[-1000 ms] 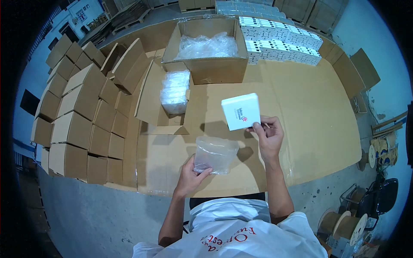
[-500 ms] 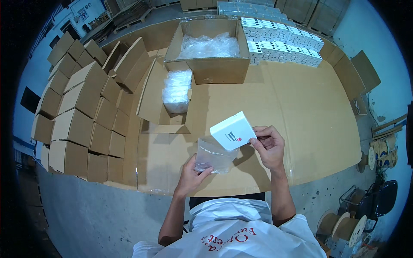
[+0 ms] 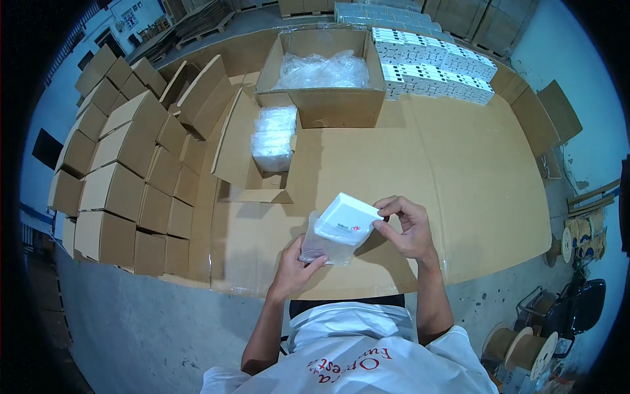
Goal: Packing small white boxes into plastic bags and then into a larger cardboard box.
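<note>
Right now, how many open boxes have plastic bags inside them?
2. The big open carton at the table's far side holds loose bags; the smaller open carton nearer the person holds a stack. The closed boxes on the left may hide more.

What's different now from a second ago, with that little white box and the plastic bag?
The right hand has brought the white box down and toward the person, tipping it so its lower end now goes into the mouth of the clear bag. The left hand kept hold of the bag at the same spot on the cardboard-covered table. The open cartons and stacked boxes have not moved.
</note>
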Action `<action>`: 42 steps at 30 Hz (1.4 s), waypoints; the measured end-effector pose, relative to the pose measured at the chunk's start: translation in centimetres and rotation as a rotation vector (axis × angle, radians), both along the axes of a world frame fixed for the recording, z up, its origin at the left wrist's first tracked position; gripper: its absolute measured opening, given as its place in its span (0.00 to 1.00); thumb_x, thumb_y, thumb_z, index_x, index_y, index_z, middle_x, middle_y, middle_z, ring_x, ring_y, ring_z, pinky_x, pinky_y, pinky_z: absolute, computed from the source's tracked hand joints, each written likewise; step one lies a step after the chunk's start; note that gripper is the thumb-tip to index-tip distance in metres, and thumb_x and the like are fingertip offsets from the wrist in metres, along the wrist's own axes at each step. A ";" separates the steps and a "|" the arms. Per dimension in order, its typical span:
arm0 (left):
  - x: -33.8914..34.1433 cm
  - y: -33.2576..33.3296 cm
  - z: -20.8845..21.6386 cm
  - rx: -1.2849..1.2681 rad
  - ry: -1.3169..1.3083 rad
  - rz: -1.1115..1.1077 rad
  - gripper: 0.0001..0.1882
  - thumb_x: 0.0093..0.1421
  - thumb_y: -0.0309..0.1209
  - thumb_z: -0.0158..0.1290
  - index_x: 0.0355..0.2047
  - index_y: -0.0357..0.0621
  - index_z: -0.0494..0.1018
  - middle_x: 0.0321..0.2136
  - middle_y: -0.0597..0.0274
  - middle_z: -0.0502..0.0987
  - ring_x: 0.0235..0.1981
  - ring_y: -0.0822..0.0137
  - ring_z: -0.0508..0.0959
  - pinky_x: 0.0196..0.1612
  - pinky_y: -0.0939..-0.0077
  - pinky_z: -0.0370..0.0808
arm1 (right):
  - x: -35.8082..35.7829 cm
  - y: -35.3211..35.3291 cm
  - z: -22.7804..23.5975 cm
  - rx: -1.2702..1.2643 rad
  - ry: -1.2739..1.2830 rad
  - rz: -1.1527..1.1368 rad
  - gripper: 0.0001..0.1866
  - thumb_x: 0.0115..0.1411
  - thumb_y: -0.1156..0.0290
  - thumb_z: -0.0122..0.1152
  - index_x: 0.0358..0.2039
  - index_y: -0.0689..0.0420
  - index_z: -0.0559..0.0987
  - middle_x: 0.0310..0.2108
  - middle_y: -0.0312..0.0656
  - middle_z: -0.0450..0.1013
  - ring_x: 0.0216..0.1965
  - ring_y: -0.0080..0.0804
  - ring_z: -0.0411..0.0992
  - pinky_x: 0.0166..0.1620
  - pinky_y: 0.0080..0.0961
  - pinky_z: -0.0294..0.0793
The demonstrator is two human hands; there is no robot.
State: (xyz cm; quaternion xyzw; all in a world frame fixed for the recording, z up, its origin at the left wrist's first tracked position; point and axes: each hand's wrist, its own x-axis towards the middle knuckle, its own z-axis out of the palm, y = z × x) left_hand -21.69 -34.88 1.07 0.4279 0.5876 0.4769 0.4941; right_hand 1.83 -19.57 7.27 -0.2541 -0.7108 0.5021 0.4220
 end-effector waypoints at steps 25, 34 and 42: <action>4.1 2.4 0.5 0.174 -0.333 0.219 0.20 0.67 0.24 0.56 0.57 0.34 0.66 0.50 0.54 0.76 0.52 0.67 0.78 0.53 0.71 0.79 | -1.4 -5.1 -3.3 -0.570 0.214 -0.158 0.35 0.57 0.83 0.70 0.61 0.56 0.61 0.42 0.48 0.79 0.46 0.31 0.78 0.49 0.27 0.78; 3.6 2.8 0.5 0.370 -0.561 0.423 0.21 0.65 0.20 0.57 0.56 0.39 0.67 0.48 0.61 0.75 0.50 0.72 0.76 0.57 0.77 0.73 | -1.6 -6.0 -4.1 -0.537 0.243 -0.094 0.30 0.58 0.85 0.67 0.56 0.56 0.63 0.44 0.45 0.77 0.47 0.29 0.77 0.51 0.26 0.76; 4.3 3.1 0.5 0.434 -0.742 0.484 0.17 0.66 0.17 0.53 0.54 0.41 0.67 0.47 0.62 0.74 0.48 0.75 0.75 0.55 0.81 0.73 | -2.0 -6.6 -5.0 -0.524 0.206 -0.085 0.28 0.56 0.88 0.67 0.54 0.57 0.67 0.46 0.37 0.71 0.50 0.24 0.72 0.51 0.24 0.75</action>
